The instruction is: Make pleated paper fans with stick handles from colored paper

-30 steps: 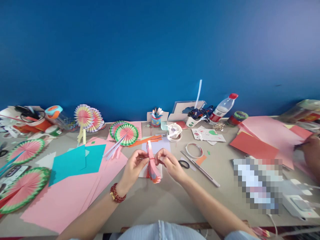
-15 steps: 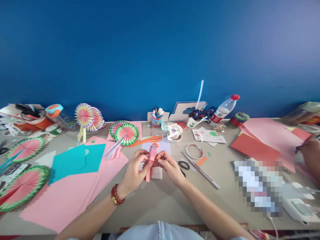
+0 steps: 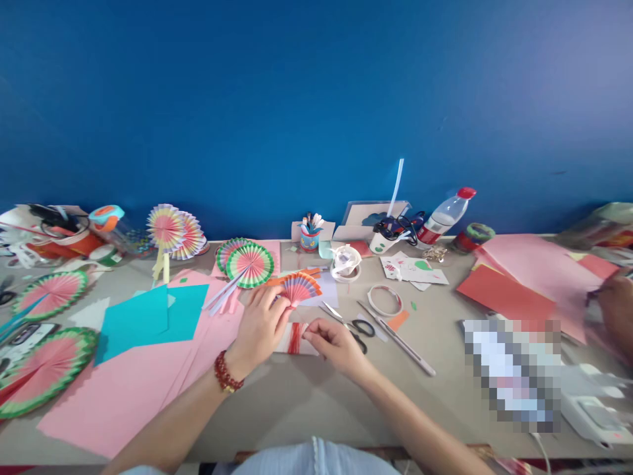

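Observation:
My left hand [image 3: 258,328] pinches the base of a pleated pink paper fan [image 3: 298,287] with an orange and blue edge; its top half is spread open above my fingers. Red thread [image 3: 295,337] hangs from the fan's middle, over a small white paper. My right hand [image 3: 334,342] is closed in a pinch at the thread, just right of it. A red bead bracelet [image 3: 225,374] sits on my left wrist. Black scissors [image 3: 361,326] lie just right of my right hand.
Finished pleated fans lie at the left [image 3: 42,369] and the middle back [image 3: 250,264]. Pink sheets [image 3: 123,389] and teal paper [image 3: 148,316] cover the left of the table. Tape rolls [image 3: 384,298], a metal ruler [image 3: 403,340], a bottle [image 3: 445,212] and another person's hand [image 3: 613,310] are at the right.
The folded strip that I held upright between both hands has been fanned open at the top. My left hand moved up to its base; my right hand dropped to the thread.

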### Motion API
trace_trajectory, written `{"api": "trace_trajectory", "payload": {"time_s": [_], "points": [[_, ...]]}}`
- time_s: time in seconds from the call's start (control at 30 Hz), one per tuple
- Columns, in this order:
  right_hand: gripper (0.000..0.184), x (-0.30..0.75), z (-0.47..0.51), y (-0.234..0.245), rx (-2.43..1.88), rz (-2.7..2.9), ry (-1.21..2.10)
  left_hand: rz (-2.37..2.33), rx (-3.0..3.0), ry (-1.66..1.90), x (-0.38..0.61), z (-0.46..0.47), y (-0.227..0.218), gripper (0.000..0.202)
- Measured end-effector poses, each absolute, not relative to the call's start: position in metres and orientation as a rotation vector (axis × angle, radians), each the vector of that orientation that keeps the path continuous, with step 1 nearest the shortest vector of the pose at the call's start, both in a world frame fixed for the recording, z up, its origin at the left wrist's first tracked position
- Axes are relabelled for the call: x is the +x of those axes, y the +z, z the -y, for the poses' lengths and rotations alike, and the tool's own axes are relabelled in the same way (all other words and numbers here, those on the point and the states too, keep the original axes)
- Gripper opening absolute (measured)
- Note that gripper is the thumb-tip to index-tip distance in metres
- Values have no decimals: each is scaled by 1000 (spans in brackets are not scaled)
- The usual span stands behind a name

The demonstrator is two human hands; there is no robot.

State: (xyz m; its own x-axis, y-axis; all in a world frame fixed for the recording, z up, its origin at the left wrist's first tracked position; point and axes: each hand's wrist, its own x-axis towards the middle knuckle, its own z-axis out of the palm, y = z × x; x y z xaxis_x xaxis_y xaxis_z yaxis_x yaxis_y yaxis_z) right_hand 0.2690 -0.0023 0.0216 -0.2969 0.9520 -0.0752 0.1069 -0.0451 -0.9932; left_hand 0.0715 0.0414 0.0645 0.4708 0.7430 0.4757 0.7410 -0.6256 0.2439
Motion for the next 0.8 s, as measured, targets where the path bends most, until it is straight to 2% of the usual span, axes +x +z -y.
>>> {"api": "trace_trajectory", "payload": {"time_s": [0.33,0.8], "points": [[32,286,26,35,-1297,1814,991,-1268,2711,665,72,-53,50,10],[33,282,33,18,-1336,2018,986,-1084,2748,458,74,-68,41,14]]}}
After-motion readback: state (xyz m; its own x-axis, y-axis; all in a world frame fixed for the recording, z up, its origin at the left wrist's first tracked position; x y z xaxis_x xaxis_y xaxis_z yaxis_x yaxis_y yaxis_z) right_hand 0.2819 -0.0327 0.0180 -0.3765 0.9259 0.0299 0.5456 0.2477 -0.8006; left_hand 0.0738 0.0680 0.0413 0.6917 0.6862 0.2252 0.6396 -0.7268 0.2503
